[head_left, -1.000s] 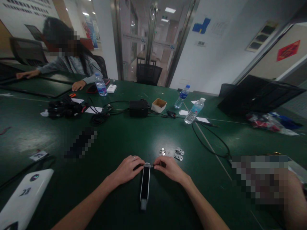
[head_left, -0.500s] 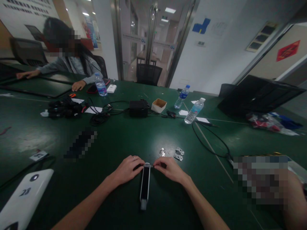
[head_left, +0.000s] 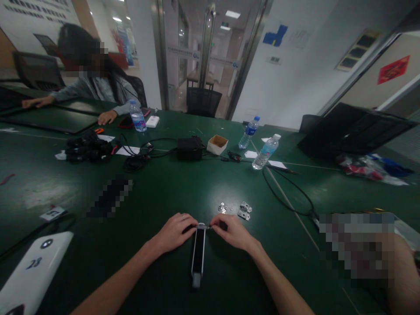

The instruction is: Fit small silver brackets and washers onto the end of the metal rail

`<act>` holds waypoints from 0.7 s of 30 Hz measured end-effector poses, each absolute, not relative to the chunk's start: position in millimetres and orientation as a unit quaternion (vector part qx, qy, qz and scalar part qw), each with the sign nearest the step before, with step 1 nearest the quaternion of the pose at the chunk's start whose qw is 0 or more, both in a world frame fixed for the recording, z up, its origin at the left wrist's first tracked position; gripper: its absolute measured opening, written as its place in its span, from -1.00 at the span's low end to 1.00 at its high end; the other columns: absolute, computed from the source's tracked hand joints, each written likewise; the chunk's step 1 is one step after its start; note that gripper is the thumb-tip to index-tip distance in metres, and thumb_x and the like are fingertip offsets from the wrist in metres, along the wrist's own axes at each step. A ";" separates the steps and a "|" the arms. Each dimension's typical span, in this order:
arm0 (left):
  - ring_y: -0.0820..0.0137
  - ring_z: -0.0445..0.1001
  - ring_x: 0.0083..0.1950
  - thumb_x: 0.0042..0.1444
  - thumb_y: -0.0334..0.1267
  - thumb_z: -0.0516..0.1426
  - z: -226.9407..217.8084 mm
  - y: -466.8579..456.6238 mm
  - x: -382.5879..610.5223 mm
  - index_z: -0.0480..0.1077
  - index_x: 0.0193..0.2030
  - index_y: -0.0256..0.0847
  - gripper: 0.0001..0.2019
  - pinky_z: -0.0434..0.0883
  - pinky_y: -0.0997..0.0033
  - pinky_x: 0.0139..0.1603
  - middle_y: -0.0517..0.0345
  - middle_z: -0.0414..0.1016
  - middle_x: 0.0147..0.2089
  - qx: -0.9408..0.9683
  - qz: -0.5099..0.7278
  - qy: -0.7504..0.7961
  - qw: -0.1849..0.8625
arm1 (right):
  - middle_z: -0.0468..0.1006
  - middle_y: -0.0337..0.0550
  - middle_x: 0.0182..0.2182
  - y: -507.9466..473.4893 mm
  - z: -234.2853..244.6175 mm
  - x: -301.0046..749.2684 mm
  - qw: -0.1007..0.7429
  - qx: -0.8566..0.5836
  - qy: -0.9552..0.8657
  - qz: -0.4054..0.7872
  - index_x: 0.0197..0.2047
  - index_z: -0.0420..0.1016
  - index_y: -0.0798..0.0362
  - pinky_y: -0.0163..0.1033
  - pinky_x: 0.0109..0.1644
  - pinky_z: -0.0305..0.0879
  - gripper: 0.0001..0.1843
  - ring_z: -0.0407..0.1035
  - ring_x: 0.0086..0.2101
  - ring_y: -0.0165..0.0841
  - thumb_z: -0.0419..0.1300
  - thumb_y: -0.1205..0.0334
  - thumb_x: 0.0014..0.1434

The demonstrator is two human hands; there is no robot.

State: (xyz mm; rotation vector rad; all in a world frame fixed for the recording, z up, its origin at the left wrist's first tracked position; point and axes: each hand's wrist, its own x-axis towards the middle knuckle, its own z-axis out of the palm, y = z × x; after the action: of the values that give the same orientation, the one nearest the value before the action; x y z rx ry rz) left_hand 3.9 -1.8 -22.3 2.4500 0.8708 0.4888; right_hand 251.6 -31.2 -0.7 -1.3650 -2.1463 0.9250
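A long, narrow bar (head_left: pixel 197 256) with a black face and silver edges lies on the table, pointing away from me. A small metal piece (head_left: pixel 202 227) sits across its far end. My left hand (head_left: pixel 177 231) has thumb and fingers closed at the left side of that end, touching it. On the other side, my right hand (head_left: pixel 232 230) pinches something tiny beside the metal piece; my fingers mostly hide it. Just beyond my right hand lie several washers and nuts (head_left: pixel 223 208) and a few metal brackets (head_left: pixel 244 211).
Two water bottles (head_left: pixel 265 152), a small open box (head_left: pixel 217 145) and a black box (head_left: pixel 190 148) with cables stand farther back. A white device (head_left: pixel 36 271) marked 28 is at left. Another person (head_left: pixel 98 87) sits across the table; someone's hand (head_left: pixel 402 262) is at far right.
My right fingertips have shifted very slightly at the bar's far end. Otherwise both hands and the bar stay in place.
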 end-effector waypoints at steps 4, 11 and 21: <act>0.31 0.46 -0.05 0.32 -0.30 0.03 -21.9 -1.9 3.6 0.43 -0.03 -0.17 -0.81 0.34 0.33 -0.06 0.10 0.51 -0.06 0.898 0.178 0.320 0.245 | 0.50 -0.22 -0.37 -32.8 -1.0 251.6 0.211 -0.487 -0.775 0.342 -0.22 0.51 0.05 -0.33 -0.31 0.26 -0.89 0.35 -0.39 -0.42 0.17 0.31 0.18; 0.33 0.45 -0.07 0.34 -0.27 0.00 -18.7 -3.3 3.9 0.43 -0.02 -0.16 -0.79 0.35 0.35 -0.06 0.11 0.50 -0.06 0.897 0.173 0.326 0.243 | 0.49 -0.22 -0.36 -32.2 -1.2 246.8 0.226 -0.485 -0.777 0.331 -0.25 0.51 0.06 -0.32 -0.27 0.27 -0.90 0.34 -0.37 -0.42 0.21 0.37 0.13; 0.32 0.44 -0.05 0.33 -0.29 0.03 -22.0 -2.4 3.6 0.44 -0.03 -0.15 -0.81 0.34 0.35 -0.07 0.11 0.50 -0.05 0.897 0.174 0.322 0.247 | 0.50 -0.19 -0.31 -30.3 -3.8 253.9 0.235 -0.498 -0.787 0.279 -0.20 0.48 0.04 -0.29 -0.22 0.30 -0.91 0.37 -0.32 -0.38 0.18 0.29 0.20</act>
State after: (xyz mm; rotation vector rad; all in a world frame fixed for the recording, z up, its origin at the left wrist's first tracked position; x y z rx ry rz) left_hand 3.6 -2.4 -22.0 2.4468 0.8793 0.4757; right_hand 253.9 -30.3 -3.8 -1.3657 -2.1584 0.7653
